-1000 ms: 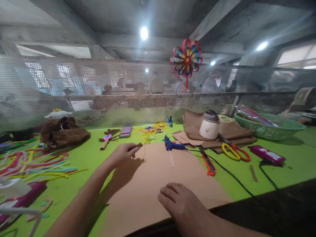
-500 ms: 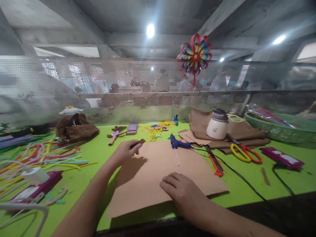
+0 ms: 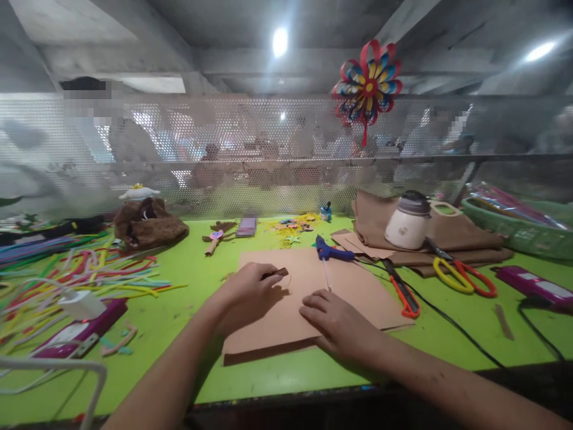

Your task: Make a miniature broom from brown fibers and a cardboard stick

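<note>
My left hand [image 3: 253, 295] is closed on a small dark brown strip [image 3: 281, 273], its end poking out past the fingertips over a sheet of light brown paper [image 3: 264, 334]. My right hand [image 3: 335, 319] lies palm down on the paper's near right part, fingers stretched out and holding nothing. Just beyond its fingertips, a blue glue gun [image 3: 333, 251] rests at the paper's far edge. To the right of the paper lies an orange and black utility knife [image 3: 403, 292].
Scissors [image 3: 465, 278], folded brown material [image 3: 376, 218] and a white lidded bottle [image 3: 406, 221] stand right. Colourful pipe cleaners [image 3: 89, 275], a purple power strip [image 3: 85, 334] and a brown cloth bag [image 3: 150, 224] occupy the left. A black cable [image 3: 447, 322] crosses the right side.
My left hand has moved right and nearer, over the paper, still with the brown strip. The paper's near edge sits farther from the table edge. My right hand still rests on the paper.
</note>
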Motion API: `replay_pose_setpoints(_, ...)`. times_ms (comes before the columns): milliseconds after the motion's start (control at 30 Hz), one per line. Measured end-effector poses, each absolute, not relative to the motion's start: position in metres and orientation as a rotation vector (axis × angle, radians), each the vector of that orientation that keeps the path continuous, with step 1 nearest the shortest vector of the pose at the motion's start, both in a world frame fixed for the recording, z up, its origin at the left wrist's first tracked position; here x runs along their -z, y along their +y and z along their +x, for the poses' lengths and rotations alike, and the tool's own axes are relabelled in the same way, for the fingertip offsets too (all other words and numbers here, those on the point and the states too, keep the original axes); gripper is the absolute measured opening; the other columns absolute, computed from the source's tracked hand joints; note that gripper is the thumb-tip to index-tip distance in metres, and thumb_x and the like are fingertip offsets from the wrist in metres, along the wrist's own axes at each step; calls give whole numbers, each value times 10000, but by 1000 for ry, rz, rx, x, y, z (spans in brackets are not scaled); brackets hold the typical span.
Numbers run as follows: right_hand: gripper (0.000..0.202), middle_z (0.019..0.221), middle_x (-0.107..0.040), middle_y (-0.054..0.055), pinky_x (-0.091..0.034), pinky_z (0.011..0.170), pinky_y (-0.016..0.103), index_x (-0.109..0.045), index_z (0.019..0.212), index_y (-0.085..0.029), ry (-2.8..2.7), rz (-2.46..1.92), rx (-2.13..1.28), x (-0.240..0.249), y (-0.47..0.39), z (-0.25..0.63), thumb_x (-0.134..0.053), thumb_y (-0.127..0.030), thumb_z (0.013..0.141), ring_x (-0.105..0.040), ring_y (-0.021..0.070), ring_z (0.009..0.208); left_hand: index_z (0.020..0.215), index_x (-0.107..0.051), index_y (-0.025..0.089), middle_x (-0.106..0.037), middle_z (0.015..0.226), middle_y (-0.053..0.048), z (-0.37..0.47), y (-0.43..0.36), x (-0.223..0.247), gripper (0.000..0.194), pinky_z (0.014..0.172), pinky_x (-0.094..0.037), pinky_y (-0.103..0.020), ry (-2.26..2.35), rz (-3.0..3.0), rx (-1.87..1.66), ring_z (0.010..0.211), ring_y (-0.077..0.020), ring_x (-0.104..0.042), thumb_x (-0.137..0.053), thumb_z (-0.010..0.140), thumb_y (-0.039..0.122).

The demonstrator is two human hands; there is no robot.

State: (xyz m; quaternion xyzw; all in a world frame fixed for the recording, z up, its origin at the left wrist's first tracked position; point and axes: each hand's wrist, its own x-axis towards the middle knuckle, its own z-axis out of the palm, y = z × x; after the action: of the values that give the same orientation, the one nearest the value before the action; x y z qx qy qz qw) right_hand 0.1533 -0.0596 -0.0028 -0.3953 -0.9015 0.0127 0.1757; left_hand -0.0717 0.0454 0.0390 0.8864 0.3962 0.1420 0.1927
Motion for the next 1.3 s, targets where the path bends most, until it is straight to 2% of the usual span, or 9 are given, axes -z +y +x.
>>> replay_pose_setpoints(233, 107, 900, -631, 96, -404, 764, 312, -617, 876, -149, -2783, -1119, -40, -24, -45, 163, -524, -150, 824, -530, 205, 855, 892, -679, 161, -678, 786, -51, -70, 48, -33, 418, 618, -383, -250, 1135, 2358, -404, 695, -182, -576, -436, 829, 495)
replay_pose_setpoints(367, 223, 768, -639, 50, -357, 620, 252, -655, 839, -152, -2821, -1082, -208, -50, -23, 161, -435, -115, 847, -512, 137, 643, 842, -679, 143, -646, 658, -25, -74, 60, -37, 460, 600, -381, -249, 1066, 2230, -317, 624, -166, -551, -439, 818, 534)
replay_pose_setpoints(467, 227, 561, -524, -22, -289, 501, 224, -645, 709, -154, -2816, -1188, -532, -63, -3, 166, -492, -257, 842, -408, 96, 502, 834, -708, 163, -678, 728, -15, -81, 76, -39, 411, 627, -380, -246, 1064, 2161, -229, 675, -168, -549, -553, 739, 531)
replay_pose_setpoints(567, 317, 495, -415, -48, -236, 452, 216, -608, 617, -147, -2791, -1262, -634, -66, 11, 171, -509, -361, 830, -335, 80, 460, 865, -725, 189, -707, 813, -11, -87, 89, -37, 399, 668, -398, -259, 1117, 2082, -247, 738, -187, -559, -582, 706, 526)
replay_pose_setpoints(733, 260, 563, -516, -15, -263, 487, 227, -617, 684, -147, -2727, -1265, -503, -62, -4, 169, -485, -307, 840, -406, 99, 500, 868, -723, 182, -699, 821, -13, -86, 86, -40, 437, 660, -393, -246, 1124, 2094, -225, 726, -172, -559, -578, 707, 562)
replay_pose_setpoints(867, 182, 793, -642, 58, -334, 618, 246, -641, 824, -160, -2683, -1163, -224, -45, -33, 160, -465, -202, 846, -516, 150, 687, 823, -683, 139, -658, 674, -25, -85, 71, -40, 455, 592, -393, -247, 1085, 2047, -272, 604, -146, -543, -525, 754, 560)
replay_pose_setpoints(967, 112, 832, -641, 68, -360, 700, 268, -608, 812, -165, -2768, -1049, -13, -26, -48, 159, -508, -126, 784, -519, 186, 811, 811, -644, 145, -652, 663, -28, -91, 64, -33, 410, 621, -424, -255, 1069, 1989, -391, 612, -145, -572, -500, 793, 528)
replay_pose_setpoints(1200, 312, 1000, -618, 78, -393, 816, 313, -571, 937, -165, -2772, -970, -65, -24, -49, 176, -521, -15, 668, -500, 197, 935, 716, -611, 154, -597, 569, -18, -86, 58, -34, 409, 546, -425, -254, 1165, 2101, -460, 529, -139, -542, -454, 826, 515)
replay_pose_setpoints(1300, 270, 1006, -628, 73, -399, 855, 333, -586, 960, -168, -2795, -830, -194, -29, -45, 177, -594, -92, 701, -516, 205, 950, 881, -638, 153, -606, 589, -16, -83, 56, -47, 397, 521, -426, -245, 1251, 2126, -666, 522, -136, -539, -443, 836, 496)
